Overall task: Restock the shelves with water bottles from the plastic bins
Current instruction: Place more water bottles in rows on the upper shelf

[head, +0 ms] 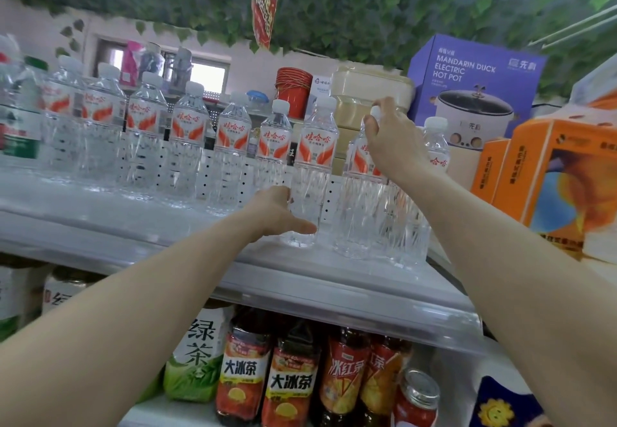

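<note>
Left hand grips lower body of a water bottle standing on the shelf. Right hand fingers pinch the cap of the neighbouring bottle, also on shelf.

A purple cardboard hot-pot box stood beside orange cartons; dark iced-tea bottles lined the lower level under hanging green leaves.

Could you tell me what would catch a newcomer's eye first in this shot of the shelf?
Probably the row of water bottles with red-and-white labels along the top shelf. The left hand grips one bottle low, while the right hand holds its neighbour's cap. At the upper right stands a purple hot pot box.
</note>
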Tool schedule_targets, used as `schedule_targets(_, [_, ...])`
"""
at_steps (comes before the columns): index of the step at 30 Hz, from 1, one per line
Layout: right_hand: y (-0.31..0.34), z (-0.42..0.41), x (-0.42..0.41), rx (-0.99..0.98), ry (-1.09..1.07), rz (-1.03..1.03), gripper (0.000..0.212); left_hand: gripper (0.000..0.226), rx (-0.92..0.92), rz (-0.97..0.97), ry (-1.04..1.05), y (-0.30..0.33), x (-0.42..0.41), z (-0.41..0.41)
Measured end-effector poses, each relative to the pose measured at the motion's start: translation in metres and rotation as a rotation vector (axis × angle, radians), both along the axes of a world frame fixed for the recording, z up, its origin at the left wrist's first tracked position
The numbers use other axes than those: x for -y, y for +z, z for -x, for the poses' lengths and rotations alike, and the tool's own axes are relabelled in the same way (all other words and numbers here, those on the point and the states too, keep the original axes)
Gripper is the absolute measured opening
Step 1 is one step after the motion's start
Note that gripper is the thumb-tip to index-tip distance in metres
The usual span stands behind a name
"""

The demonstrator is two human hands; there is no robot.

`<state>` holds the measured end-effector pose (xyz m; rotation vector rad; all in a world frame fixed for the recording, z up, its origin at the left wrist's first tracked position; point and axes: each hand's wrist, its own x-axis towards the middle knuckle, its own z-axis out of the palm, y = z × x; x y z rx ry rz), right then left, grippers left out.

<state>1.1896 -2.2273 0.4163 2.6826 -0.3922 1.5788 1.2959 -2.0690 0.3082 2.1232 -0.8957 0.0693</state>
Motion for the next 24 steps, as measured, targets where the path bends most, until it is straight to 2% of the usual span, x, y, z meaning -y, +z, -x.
schedule_targets(3, [-0.001,-0.001,0.001,-0.002,-0.008,0.007,0.034,0.075,-0.007,0.007,-0.014,0.0,-0.001,0.001])
schedule_targets(9, [-0.004,-0.002,0.0,0.029,-0.001,-0.006,0.033,0.088,0.034,-0.051,0.014,0.0,-0.006,0.009])
schedule_targets(17, [-0.03,0.018,-0.032,0.032,-0.159,0.054,0.043,0.068,0.348,0.008,0.078,0.001,-0.046,0.028])
schedule_targets(21, [-0.069,0.04,-0.063,-0.021,-0.221,0.192,0.044,0.058,0.471,0.034,0.061,-0.007,-0.091,0.031])
schedule_targets(24, [-0.109,0.055,-0.101,-0.092,-0.231,0.181,0.045,0.053,0.547,0.019,0.047,-0.022,-0.131,0.033])
